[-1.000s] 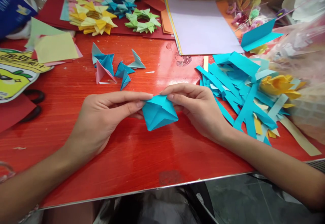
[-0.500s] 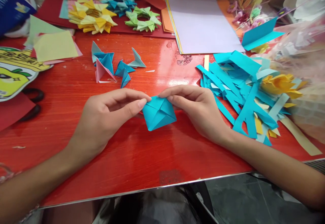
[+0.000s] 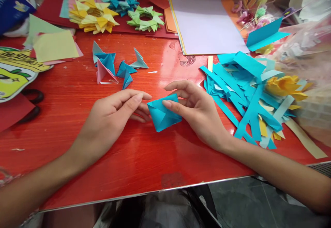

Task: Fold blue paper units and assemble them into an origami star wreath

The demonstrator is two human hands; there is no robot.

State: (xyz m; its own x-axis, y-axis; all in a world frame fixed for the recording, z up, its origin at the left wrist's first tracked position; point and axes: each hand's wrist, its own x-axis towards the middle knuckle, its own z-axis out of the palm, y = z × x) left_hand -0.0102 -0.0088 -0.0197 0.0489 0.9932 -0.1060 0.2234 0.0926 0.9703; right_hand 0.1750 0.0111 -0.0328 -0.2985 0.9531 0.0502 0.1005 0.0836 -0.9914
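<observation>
A small folded square of bright blue origami paper (image 3: 165, 117) is tilted above the red table, its diagonal creases facing me. My right hand (image 3: 198, 112) pinches it, thumb flat on the front near the upper edge and some fingers behind; the index finger is lifted away. Just off the paper's left edge is my left hand (image 3: 116, 116), fingers loosely stretched and thumb lying along the index finger. Its lower fingertips come close to the paper; whether they touch it I cannot tell. Beyond the hands sit folded triangular pieces in blue (image 3: 107, 61), pink (image 3: 103, 72) and pale grey-blue (image 3: 139, 59).
Blue paper strips (image 3: 245, 97) lie heaped to the right, near a yellow paper flower (image 3: 287, 85). Folded paper rings in yellow (image 3: 93, 17) and green (image 3: 134, 21) stand at the back. Lilac sheets (image 3: 207, 24) lie behind. Dark scissor handles (image 3: 38, 97) show at left.
My left thumb and index finger have come off the paper's upper left corner. My right thumb has slid onto the paper's face, and the paper has shifted slightly right.
</observation>
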